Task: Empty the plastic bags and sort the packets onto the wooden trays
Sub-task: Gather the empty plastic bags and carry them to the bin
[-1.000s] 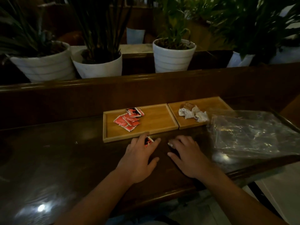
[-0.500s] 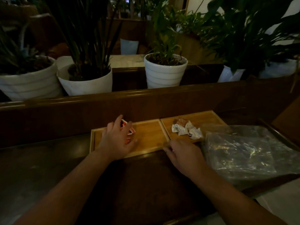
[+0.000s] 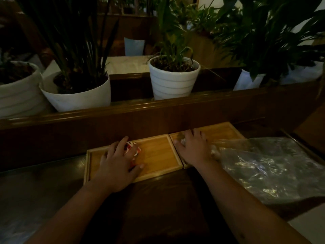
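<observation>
The red and white packets (image 3: 132, 149) lie on the left wooden tray (image 3: 158, 156), mostly covered by the left hand (image 3: 117, 166). That hand rests palm down on the pile with its fingers spread and fairly straight; it presses on the packets rather than curling round them, and its thumb reaches out over the bare wood of the tray. The white packets (image 3: 182, 141) lie on the right wooden tray (image 3: 221, 132), which sits edge to edge with the left one. The right hand (image 3: 192, 148) lies flat over them, fingers extended toward the far rim, so only a bit of white shows at the thumb side and another bit at the hand's outer edge. Whether a packet is pinched beneath either palm cannot be told.

A crumpled clear plastic bag (image 3: 274, 166) lies just to the right of the right tray, overlapping its near right corner and touching the right wrist area. Both trays and the bag rest on a dark glossy counter (image 3: 52, 187), and both forearms stretch across it.

Behind the trays rises a dark wooden ledge (image 3: 158, 106). On it stand white ribbed plant pots (image 3: 173, 81) holding green leafy plants.
</observation>
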